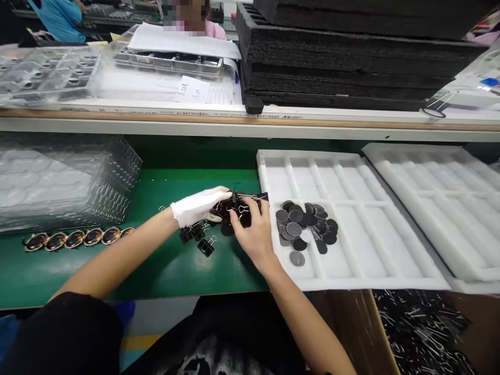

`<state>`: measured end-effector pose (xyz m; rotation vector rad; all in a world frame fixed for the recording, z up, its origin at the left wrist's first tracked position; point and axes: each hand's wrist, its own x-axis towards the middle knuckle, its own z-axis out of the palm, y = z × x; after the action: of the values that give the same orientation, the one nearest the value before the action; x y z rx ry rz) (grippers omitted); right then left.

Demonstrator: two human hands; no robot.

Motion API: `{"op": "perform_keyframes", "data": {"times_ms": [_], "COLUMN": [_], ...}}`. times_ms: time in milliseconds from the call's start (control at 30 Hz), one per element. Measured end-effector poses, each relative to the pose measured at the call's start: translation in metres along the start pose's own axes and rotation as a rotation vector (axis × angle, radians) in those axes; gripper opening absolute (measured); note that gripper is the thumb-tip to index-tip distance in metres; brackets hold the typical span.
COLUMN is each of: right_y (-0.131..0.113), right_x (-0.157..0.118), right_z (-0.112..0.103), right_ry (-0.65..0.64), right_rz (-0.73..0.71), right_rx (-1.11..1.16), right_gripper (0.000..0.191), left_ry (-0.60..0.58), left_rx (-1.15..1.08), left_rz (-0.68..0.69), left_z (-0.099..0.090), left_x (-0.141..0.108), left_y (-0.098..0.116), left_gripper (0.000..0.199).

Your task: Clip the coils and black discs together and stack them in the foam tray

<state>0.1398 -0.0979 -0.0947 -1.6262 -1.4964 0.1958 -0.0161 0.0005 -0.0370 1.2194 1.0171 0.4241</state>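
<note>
My left hand (203, 205), in a white glove, is closed round the left end of a cluster of black binder clips (244, 209) just above the green bench. Whatever the clips are fastened to is mostly hidden by my fingers. My bare right hand (255, 234) grips the cluster from the right, thumb and fingers curled round a clip. Beneath the hands, several loose black binder clips (206, 246) lie on the bench. A dark round disc (227, 229) shows partly under the held cluster. To the right, many dark round discs (295, 229) are heaped in a white foam tray (371, 245).
A row of brown lenses (74, 239) lies at left before stacked clear plastic trays (50, 182). Another white foam tray (441, 182) stands far right. Black foam trays (332, 67) are piled on the shelf (156, 125). A cardboard box (478, 323) of binder clips sits below the bench.
</note>
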Motion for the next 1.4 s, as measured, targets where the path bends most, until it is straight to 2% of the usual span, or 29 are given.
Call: {"op": "perform_keyframes", "data": {"times_ms": [167, 300, 433, 500, 600, 667, 733, 800, 867, 967, 1067, 1200, 1267, 1400], "right_y": [0.01, 0.015, 0.023, 0.031, 0.044, 0.051, 0.053, 0.052, 0.049, 0.044, 0.041, 0.042, 0.042, 0.037], "right_x": [-0.016, -0.013, -0.004, 0.0, 0.002, 0.0, -0.007, -0.02, -0.039, -0.07, -0.089, -0.093, -0.091, -0.085], "right_z": [-0.019, -0.046, -0.068, -0.073, -0.077, -0.078, -0.082, -0.086, -0.089, -0.086, -0.075, -0.062, -0.061, -0.075], "right_ry": [-0.309, -0.518, -0.619, -0.623, -0.59, -0.541, -0.499, -0.468, -0.455, -0.467, -0.497, -0.493, -0.459, -0.398], "right_rz": [-0.146, -0.282, -0.403, -0.465, -0.561, -0.589, -0.56, -0.503, -0.459, -0.452, -0.438, -0.354, -0.334, -0.367], "right_rx": [-0.046, -0.096, -0.214, -0.296, -0.405, -0.443, -0.449, -0.45, -0.455, -0.468, -0.452, -0.407, -0.388, -0.352], "right_gripper": [0.062, 0.065, 0.063, 0.061, 0.059, 0.058, 0.057, 0.058, 0.062, 0.077, 0.086, 0.064, 0.062, 0.064], "left_ry": [-0.069, -0.167, -0.308, -0.308, -0.154, 0.035, 0.308, 0.568, 0.692, 0.727, 0.746, 0.756, 0.752, 0.732], "left_rx": [0.461, 0.875, 1.098, 1.198, 1.328, 1.385, 1.324, 1.165, 1.046, 0.953, 0.862, 0.782, 0.764, 0.795], "left_rz": [-0.021, 0.053, 0.098, 0.115, 0.11, 0.147, 0.226, 0.277, 0.25, 0.194, 0.225, 0.277, 0.29, 0.298], "left_z": [-0.025, -0.042, -0.056, -0.06, -0.065, -0.069, -0.075, -0.081, -0.084, -0.075, -0.053, -0.018, -0.005, 0.005], "left_x": [0.004, 0.007, 0.003, -0.004, -0.018, -0.028, -0.035, -0.039, -0.038, -0.029, -0.014, 0.005, 0.013, 0.024], "left_y": [0.006, 0.019, 0.03, 0.032, 0.028, 0.017, -0.001, -0.024, -0.049, -0.078, -0.089, -0.086, -0.084, -0.075], "left_gripper": [0.052, 0.061, 0.069, 0.072, 0.073, 0.069, 0.063, 0.061, 0.064, 0.068, 0.067, 0.061, 0.061, 0.062]}}
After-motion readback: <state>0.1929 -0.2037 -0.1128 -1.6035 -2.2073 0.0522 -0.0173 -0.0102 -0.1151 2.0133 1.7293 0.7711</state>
